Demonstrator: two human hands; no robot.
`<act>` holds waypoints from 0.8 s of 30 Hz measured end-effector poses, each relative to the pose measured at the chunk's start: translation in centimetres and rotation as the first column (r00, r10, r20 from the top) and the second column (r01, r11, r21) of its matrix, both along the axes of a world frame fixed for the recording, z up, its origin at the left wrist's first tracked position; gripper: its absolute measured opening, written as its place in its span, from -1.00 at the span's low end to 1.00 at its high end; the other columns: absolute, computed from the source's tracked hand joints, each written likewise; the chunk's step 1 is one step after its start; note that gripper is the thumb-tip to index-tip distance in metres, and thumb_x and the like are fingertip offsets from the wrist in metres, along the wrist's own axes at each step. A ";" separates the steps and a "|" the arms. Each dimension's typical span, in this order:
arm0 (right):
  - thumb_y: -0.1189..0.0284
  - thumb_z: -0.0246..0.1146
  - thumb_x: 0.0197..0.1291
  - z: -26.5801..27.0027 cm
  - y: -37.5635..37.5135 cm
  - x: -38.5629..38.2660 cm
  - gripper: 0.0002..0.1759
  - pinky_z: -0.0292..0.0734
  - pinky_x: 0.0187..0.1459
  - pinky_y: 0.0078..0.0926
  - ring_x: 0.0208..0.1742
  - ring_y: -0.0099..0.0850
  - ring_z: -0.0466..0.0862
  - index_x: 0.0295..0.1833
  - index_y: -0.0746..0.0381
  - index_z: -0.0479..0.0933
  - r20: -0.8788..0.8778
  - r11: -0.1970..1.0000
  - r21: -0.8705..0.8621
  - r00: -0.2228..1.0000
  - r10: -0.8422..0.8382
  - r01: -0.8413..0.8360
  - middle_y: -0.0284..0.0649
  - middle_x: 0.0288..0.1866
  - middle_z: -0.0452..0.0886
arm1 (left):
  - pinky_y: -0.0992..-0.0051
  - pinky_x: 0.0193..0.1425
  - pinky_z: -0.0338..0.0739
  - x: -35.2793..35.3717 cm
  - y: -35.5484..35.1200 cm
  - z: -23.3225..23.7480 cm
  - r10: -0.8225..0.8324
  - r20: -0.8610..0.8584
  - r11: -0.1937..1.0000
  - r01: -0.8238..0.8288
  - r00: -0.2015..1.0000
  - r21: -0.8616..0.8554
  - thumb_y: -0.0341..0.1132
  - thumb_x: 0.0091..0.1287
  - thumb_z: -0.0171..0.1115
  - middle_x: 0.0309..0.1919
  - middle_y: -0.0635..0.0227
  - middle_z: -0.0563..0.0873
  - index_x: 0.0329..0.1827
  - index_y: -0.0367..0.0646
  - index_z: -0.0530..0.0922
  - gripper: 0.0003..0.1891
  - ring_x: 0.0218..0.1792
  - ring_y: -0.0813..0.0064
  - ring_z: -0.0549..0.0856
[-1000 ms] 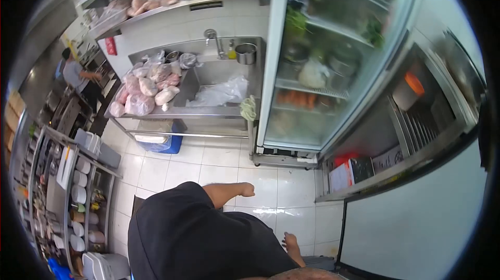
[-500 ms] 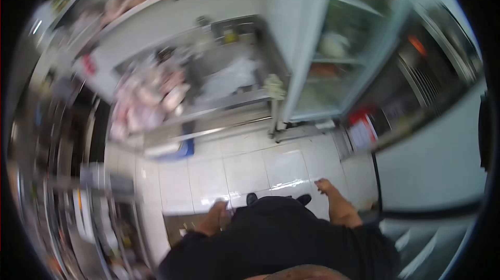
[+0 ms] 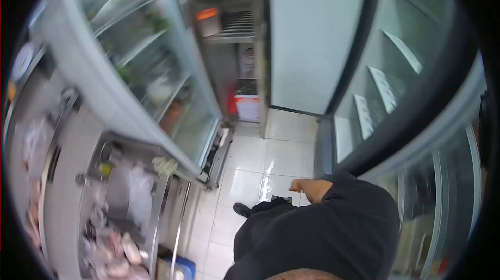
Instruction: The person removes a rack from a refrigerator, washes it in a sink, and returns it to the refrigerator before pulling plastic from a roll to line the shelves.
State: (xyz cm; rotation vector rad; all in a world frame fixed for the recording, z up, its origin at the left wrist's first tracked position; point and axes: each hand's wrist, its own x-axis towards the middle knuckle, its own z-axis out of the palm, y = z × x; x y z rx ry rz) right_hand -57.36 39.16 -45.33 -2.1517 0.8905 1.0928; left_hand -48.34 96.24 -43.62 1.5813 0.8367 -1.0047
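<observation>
My right hand (image 3: 300, 185) hangs over the tiled floor in front of my body, its fingers loosely bent and apart, with nothing visible in it. It touches nothing; the nearest thing is the fridge with a dark frame (image 3: 411, 118), to its right. My left hand is out of sight behind my dark clothing. A black shoe (image 3: 241, 210) shows on the white tiles (image 3: 237, 176).
To the left stands a glass-door fridge (image 3: 205, 147). Raw meat pieces (image 3: 122, 254) lie at a metal sink (image 3: 161, 196) with a pale cloth (image 3: 165, 165) on its edge. Straight ahead is a metal rack (image 3: 229, 38) holding an orange-lidded tub (image 3: 209, 22) and boxes (image 3: 246, 100).
My view has swung to the right. The sink and meat have shifted to the lower left, and the dark-framed fridge has come into view. My left hand has gone out of sight.
</observation>
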 end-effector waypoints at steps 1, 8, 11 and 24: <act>-0.02 0.15 0.33 -2.2 -1.5 -1.4 -0.44 0.69 -0.17 0.06 -0.15 -0.11 0.78 -0.06 0.28 0.73 -0.006 0.998 0.015 0.998 0.068 -0.068 0.04 -0.20 0.77 | 0.27 -0.27 0.65 0.6 0.1 -0.2 0.010 0.013 1.000 -0.010 1.000 -0.015 0.09 0.56 0.09 -0.27 0.31 0.73 -0.01 -0.14 0.63 -0.56 -0.36 0.39 0.70; 0.14 0.23 0.37 -9.9 -4.7 7.5 -0.60 0.65 0.10 -0.06 0.09 -0.19 0.74 0.18 0.12 0.61 0.374 0.506 0.618 0.791 0.485 -0.602 -0.09 0.03 0.70 | 0.28 -0.04 0.66 18.2 -2.3 5.6 0.085 0.451 0.969 0.031 0.888 -0.245 0.02 0.49 0.23 -0.03 0.30 0.73 0.14 -0.11 0.61 -0.60 -0.06 0.36 0.73; 0.14 0.23 0.40 -3.6 4.2 10.8 -0.56 0.62 0.11 0.00 0.14 -0.10 0.69 0.23 0.18 0.56 -0.143 0.937 0.348 0.989 0.044 0.009 -0.06 0.11 0.65 | 0.31 -0.04 0.65 24.9 -3.5 10.1 -0.058 0.535 0.985 0.136 0.843 -0.107 0.01 0.50 0.22 0.02 0.34 0.72 0.23 -0.12 0.60 -0.56 -0.04 0.40 0.70; 0.13 0.20 0.45 -0.4 7.8 37.8 -0.59 0.66 -0.08 -0.04 0.01 -0.19 0.68 0.22 0.16 0.47 0.125 0.828 0.512 0.934 -0.335 0.228 -0.19 0.04 0.60 | 0.38 -0.28 0.63 30.7 -1.5 13.2 -0.173 0.304 0.984 0.180 0.937 0.006 0.00 0.44 0.28 -0.02 0.33 0.75 0.19 -0.13 0.61 -0.56 -0.31 0.45 0.70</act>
